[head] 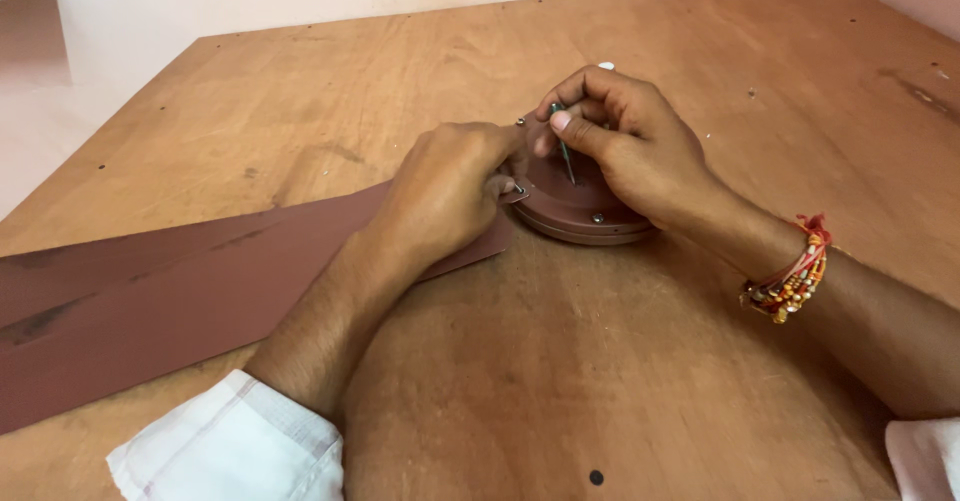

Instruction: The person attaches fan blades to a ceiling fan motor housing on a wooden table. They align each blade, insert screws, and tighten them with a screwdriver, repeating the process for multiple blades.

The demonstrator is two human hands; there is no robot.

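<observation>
Head view looks down at a round brown hub (580, 206) sitting on a wooden table (620, 361), a bit past the middle toward the far side. It's a flat disc shape with a paler rim, and a small screw head (597, 218) shows on its near edge.

A thin screwdriver (564, 151) stands almost upright with its tip down on the hub's top. The right hand (625, 146) is curled over the hub from the right, with thumb and fingers pinched together around the screwdriver's upper shaft. The handle is mostly hidden inside the grip.

The left hand (450, 191) comes in from the left and rests against the hub's left edge, right where a long brown blade (200, 291) meets it. Its fingers are bent and bunched together at that joint, with the thumb reaching toward the right hand's thumb. Whether they're actually clamped on anything there is hard to tell, since the knuckles cover the spot.

The blade runs flat across the table from the hub out to the left edge of view, widening as it goes, with the left forearm lying over it. A beaded bracelet with red thread (790, 276) sits on the right wrist, and white sleeves (225, 446) show at the bottom corners.
</observation>
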